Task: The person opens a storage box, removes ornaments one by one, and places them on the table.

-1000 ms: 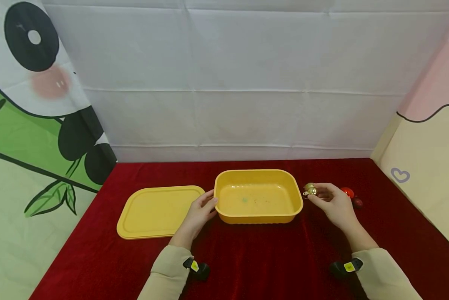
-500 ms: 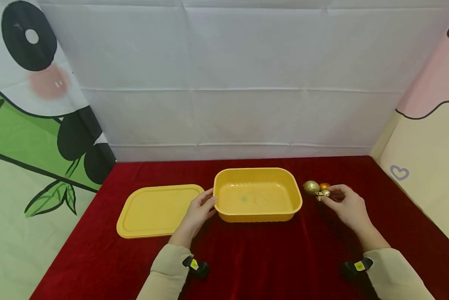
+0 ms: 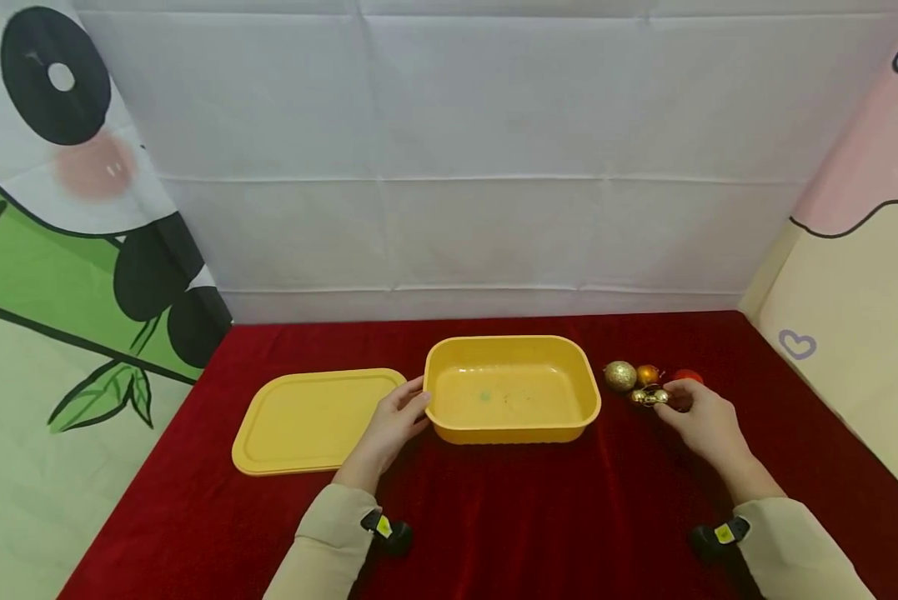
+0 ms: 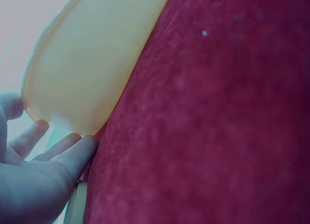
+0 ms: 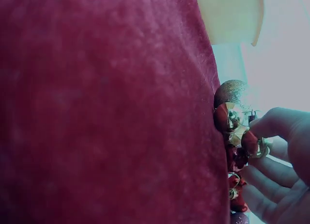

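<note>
A deep yellow tub (image 3: 512,435) stands upright on the red cloth, its inside bare but for small specks. My left hand (image 3: 390,427) rests at its left end, fairly straight fingertips against the outer wall, as the left wrist view also shows. Over to the right, my right hand (image 3: 699,421) pinches a small shiny gold bauble (image 3: 662,397) between thumb and fingers, low over the cloth. A second small gold bauble (image 3: 638,397) sits just left of it. Behind are a glittery gold ball (image 3: 619,376), an orange ball (image 3: 647,375) and a red ball (image 3: 687,375).
A flat yellow lid (image 3: 309,423) lies left of the tub, partly behind my left forearm. Red velvet cloth (image 3: 494,517) covers the table. A white sheet (image 3: 494,167) hangs behind, with printed cartoon panels at both sides. More red baubles (image 5: 237,200) show beneath my right fingers.
My right hand has moved right, away from the tub, with the gold bauble and then lowered slightly towards me. The glittery gold and orange balls are now uncovered. My left hand stays on the tub.
</note>
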Demonstrator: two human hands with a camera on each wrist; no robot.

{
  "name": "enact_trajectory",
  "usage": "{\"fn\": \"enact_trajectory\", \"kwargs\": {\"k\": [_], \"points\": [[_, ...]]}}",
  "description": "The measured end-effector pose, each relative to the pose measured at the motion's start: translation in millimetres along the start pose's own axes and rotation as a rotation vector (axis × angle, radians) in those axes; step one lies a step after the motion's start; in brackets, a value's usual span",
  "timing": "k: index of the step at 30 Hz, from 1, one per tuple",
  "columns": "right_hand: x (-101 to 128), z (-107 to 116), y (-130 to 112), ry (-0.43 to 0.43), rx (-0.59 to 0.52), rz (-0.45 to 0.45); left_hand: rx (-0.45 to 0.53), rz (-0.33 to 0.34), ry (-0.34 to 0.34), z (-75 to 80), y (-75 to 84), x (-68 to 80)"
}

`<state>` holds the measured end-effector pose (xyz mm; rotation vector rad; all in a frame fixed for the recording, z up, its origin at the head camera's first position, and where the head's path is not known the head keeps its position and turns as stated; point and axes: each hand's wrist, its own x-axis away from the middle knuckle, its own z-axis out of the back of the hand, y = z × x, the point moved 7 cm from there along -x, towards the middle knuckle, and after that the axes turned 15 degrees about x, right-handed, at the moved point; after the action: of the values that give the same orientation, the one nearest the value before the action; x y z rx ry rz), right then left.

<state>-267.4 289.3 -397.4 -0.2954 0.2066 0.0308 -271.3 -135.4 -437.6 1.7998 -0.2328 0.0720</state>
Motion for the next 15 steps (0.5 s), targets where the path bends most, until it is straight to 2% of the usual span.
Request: {"fn": "enact_trajectory", "kwargs": {"k": [4,9,15], "points": [[-1.9,-0.8,-1.3,-0.018,0.029,0.020,-0.022,0.002,-0.008,-2.1,3.0,-0.8],[-3.9,-4.2,-4.8,-0.006,0.065,0.088,-0.062,-0.006,-0.019,-5.6,4.8,-1.3],[-2.6,-5.5,-13.2,-0.006,0.124,0.130,-0.188,-0.066,-0.015,-5.7,9.7,-3.6]]}}
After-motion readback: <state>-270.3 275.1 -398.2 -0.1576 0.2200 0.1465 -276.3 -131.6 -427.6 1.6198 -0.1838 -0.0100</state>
